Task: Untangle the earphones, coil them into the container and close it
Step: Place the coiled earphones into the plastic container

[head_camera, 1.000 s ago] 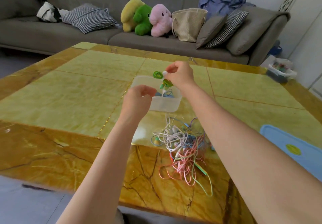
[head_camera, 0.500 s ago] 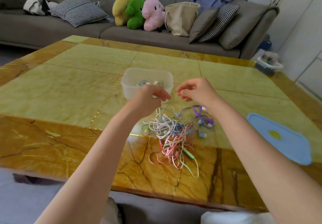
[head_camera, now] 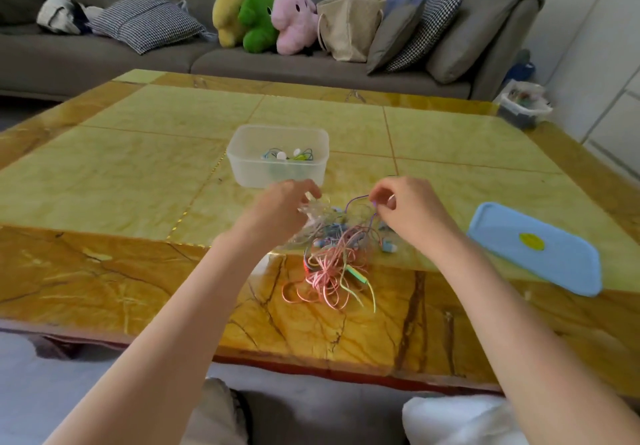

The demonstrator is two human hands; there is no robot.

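**Purple cord pinched at the far edge of the tangle, pull line runs away from the tub's right side**

Landmark is the tub (head_camera: 277, 156), lidless, on the tabletop (head_camera: 138, 153). A few coiled earphones already lie inside it, whitish buds showing.

The tangle (head_camera: 329, 254) sits on the near side of the tub, just off its front wall, spreading toward you. Pink loops are nearest you; blue and whitish cords are closer to the tub.

Your right hand (head_camera: 401, 205) is near-right of the tub, above the tangle's right edge. Its fingers (head_camera: 379, 198) are curled and pinching the purple cord (head_camera: 356, 200). The cord arcs up from the pile to the pinch, so its free run goes roughly from the tangle centre up and right, away from the tub.

Your left hand (head_camera: 284, 202) is right at the tub's front wall, over the tangle's left part. Its fingers are curled around whitish strands there, though blur hides exactly which ones.

My read: you're separating the next earphone. The right hand is nearer the purple one, so it leads. Lift along the cord's own line, up and right, while the left hand holds the rest down. Risk is the whole pile lifting with it, since the pink loops cross the purple run.

The lid (head_camera: 540, 247) lies flat far right of the tub, well apart from both hands. Closing isn't due yet.
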